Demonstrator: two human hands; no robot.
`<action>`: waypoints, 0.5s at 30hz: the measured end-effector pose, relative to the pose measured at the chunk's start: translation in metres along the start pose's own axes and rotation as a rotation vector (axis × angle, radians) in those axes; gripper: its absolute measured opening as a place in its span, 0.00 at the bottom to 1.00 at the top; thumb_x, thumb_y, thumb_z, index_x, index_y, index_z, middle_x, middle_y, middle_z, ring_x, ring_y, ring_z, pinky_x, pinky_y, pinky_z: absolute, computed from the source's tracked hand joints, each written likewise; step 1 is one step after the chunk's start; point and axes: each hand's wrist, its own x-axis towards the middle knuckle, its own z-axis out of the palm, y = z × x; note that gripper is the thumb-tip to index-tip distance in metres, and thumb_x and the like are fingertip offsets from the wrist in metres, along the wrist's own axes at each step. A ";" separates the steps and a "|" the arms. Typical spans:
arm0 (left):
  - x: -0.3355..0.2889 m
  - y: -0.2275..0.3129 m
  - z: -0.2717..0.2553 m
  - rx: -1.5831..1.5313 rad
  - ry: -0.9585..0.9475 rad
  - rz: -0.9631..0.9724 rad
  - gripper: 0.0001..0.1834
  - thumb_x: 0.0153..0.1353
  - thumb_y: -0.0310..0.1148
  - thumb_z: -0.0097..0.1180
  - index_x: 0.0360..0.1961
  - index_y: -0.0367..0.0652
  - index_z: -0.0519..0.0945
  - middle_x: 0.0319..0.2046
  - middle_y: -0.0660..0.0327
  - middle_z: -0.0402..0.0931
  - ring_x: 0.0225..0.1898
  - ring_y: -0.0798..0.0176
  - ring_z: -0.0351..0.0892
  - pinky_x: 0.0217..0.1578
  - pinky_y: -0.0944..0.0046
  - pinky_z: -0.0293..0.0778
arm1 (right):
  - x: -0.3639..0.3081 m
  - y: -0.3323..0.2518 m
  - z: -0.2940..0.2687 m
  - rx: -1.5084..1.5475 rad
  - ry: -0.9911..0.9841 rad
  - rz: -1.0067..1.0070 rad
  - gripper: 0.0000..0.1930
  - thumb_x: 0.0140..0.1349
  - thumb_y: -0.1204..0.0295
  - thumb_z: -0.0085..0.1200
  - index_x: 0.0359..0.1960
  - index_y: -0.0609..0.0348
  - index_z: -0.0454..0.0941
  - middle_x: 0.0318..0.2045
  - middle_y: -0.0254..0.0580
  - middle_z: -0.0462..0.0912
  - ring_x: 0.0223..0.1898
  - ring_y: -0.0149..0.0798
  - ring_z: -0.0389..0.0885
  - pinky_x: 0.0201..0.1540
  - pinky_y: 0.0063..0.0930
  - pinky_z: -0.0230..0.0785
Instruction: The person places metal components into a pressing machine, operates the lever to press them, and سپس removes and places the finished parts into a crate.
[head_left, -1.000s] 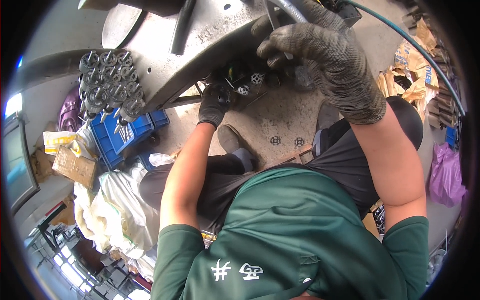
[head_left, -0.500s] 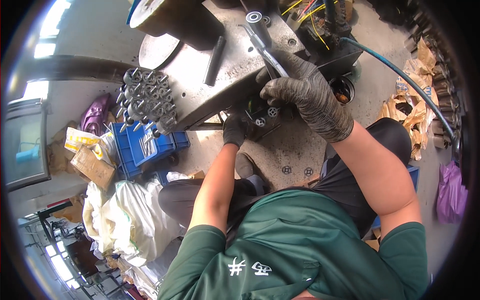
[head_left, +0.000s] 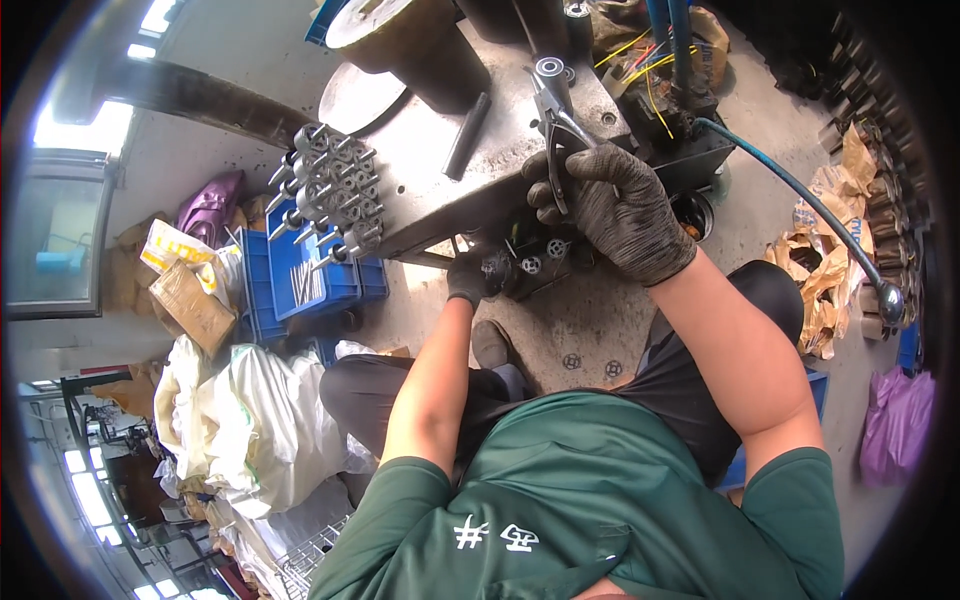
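My right hand (head_left: pixel 620 205), in a grey knit glove, is closed round the handles of a pair of metal pliers (head_left: pixel 552 115). The pliers' jaws point up and away over the steel worktable (head_left: pixel 520 125), in front of a cylinder with a bearing-like ring on top (head_left: pixel 550 68). Low beside the table's near edge is my left hand (head_left: pixel 466 278), in a dark glove. It reaches to a dark holder with small round slotted parts (head_left: pixel 531 265). The left fingers are hidden in shadow. A cluster of metal parts with pins (head_left: pixel 335 190) stands at the table's left corner.
A dark rod (head_left: pixel 467 137) lies on the table beside a large metal cylinder (head_left: pixel 440 65). Blue crates (head_left: pixel 265 290) and white sacks (head_left: pixel 270 430) are at the left. A blue hose (head_left: pixel 800 190) arcs across the right, near crumpled brown paper (head_left: pixel 825 250).
The pliers have turned more upright in my right hand, their handles now spread. The view has shifted, so the table sits further right. My left hand stays low by the holder.
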 end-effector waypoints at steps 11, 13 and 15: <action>-0.046 0.002 -0.046 0.234 0.172 0.288 0.11 0.65 0.31 0.49 0.44 0.41 0.81 0.37 0.49 0.84 0.42 0.50 0.85 0.44 0.54 0.80 | 0.008 0.002 -0.002 -0.029 -0.024 -0.038 0.17 0.65 0.64 0.57 0.48 0.64 0.80 0.45 0.47 0.85 0.46 0.41 0.85 0.51 0.38 0.78; -0.051 0.003 -0.052 0.297 0.172 0.260 0.11 0.65 0.33 0.49 0.41 0.41 0.81 0.37 0.50 0.85 0.42 0.50 0.85 0.43 0.55 0.80 | 0.012 0.005 -0.004 -0.023 -0.044 -0.026 0.16 0.64 0.64 0.58 0.49 0.62 0.80 0.46 0.47 0.86 0.45 0.42 0.86 0.51 0.38 0.78; -0.053 0.007 -0.057 0.378 0.140 0.210 0.11 0.65 0.34 0.49 0.41 0.41 0.81 0.37 0.50 0.85 0.42 0.50 0.85 0.43 0.55 0.80 | 0.014 0.008 -0.004 -0.014 -0.061 -0.010 0.16 0.64 0.64 0.58 0.49 0.62 0.80 0.46 0.47 0.86 0.45 0.42 0.86 0.51 0.39 0.78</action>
